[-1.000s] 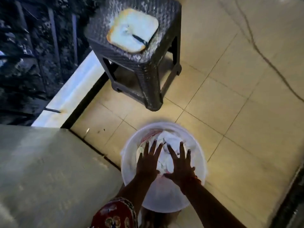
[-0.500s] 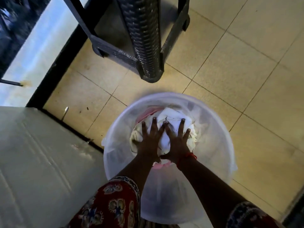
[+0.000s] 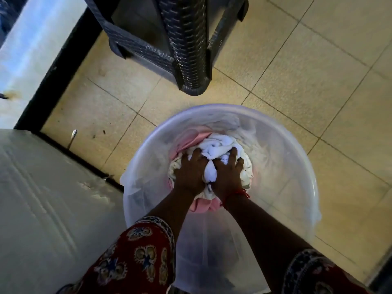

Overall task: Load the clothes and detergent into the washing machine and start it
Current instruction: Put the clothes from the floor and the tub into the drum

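Note:
A translucent white plastic tub point(image 3: 297, 158) stands on the tiled floor right below me. At its bottom lies a bundle of white and pink clothes point(image 3: 218, 145). My left hand point(image 3: 191, 172) presses down on the left side of the bundle, fingers curled into the cloth. My right hand point(image 3: 228, 172), with a red thread at the wrist, grips the white cloth beside it. A fold of white cloth is pinched up between the two hands. The pale surface point(image 3: 42, 209) at lower left may be the washing machine's top; I cannot tell.
A dark woven plastic stool point(image 3: 191, 60) stands just beyond the tub. A black strip point(image 3: 53, 73) and a pale ledge point(image 3: 27, 60) run along the left. Beige floor tiles point(image 3: 307, 71) spread to the right.
The view has dropped closer to the tub. Both hands went from spread flat on the clothes to fingers closed into the cloth, bunching it between them.

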Tool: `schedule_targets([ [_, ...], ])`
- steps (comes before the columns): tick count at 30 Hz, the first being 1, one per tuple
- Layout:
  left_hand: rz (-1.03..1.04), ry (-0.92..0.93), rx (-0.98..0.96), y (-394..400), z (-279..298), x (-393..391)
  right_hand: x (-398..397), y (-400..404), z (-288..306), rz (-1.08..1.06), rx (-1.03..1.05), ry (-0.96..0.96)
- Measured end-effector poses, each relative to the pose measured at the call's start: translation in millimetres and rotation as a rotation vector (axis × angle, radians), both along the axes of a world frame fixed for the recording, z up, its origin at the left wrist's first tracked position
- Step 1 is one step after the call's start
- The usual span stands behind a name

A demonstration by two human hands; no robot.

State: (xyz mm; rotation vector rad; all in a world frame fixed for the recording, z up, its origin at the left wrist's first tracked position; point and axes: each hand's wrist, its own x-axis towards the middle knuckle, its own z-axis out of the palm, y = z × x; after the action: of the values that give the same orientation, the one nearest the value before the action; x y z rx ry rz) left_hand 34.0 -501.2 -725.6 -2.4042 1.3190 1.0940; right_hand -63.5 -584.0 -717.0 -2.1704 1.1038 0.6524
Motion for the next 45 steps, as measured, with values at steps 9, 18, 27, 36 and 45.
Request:
schedule_targets([
  [9,0.206,0.038,-0.175,-6.4,110.2,-6.9,-2.9,-9.8,119.8,-0.034,-0.009,-0.186],
  [18,0.284,-0.008,-0.283,-19.2,301.6,0.5,3.8,-29.0,326.8,-0.086,-0.009,-0.352],
  [27,0.303,-0.060,-0.478,-25.6,526.8,4.8,1.8,-31.5,547.1,0.014,-0.183,-0.572],
  [36,0.403,-0.123,-0.711,-2.4,719.0,21.0,24.1,-27.0,723.8,0.073,-0.198,-0.667],
  [45,0.665,-0.265,-0.851,77.5,831.0,60.4,95.1,33.1,830.0,0.295,-0.209,-0.779],
])
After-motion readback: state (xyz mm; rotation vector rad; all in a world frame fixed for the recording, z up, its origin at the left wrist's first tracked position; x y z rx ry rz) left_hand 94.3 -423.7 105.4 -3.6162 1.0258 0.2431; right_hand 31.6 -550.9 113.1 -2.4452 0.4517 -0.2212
